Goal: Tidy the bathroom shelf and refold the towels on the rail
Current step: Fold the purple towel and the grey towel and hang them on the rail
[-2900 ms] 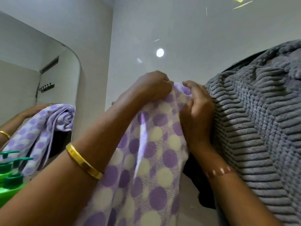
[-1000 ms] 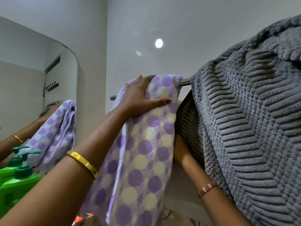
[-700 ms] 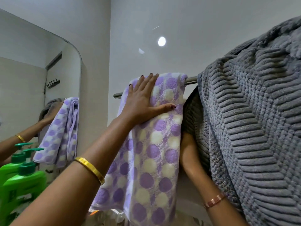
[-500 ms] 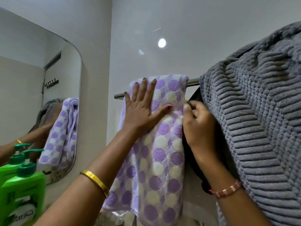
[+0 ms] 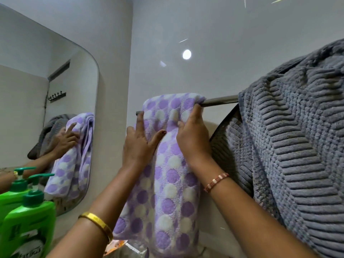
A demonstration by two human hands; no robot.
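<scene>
A purple-and-cream dotted towel (image 5: 167,192) hangs folded over the metal rail (image 5: 219,100) on the far wall. My left hand (image 5: 138,141) lies flat against the towel's left side, fingers straight and pointing up. On the towel's right edge, just under the rail, my right hand (image 5: 192,135) presses with its fingers stretched upward. A thick grey ribbed towel (image 5: 290,149) hangs on the same rail at the right, close to the camera, hiding the rail's right part.
A rounded mirror (image 5: 46,108) on the left wall reflects the towels and a hand. Two green pump bottles (image 5: 28,226) stand at the lower left. An orange packet (image 5: 115,245) shows below the dotted towel.
My right hand has come out from beside the grey towel and now presses the dotted towel's right edge. My left hand slid from the towel's middle to its left side.
</scene>
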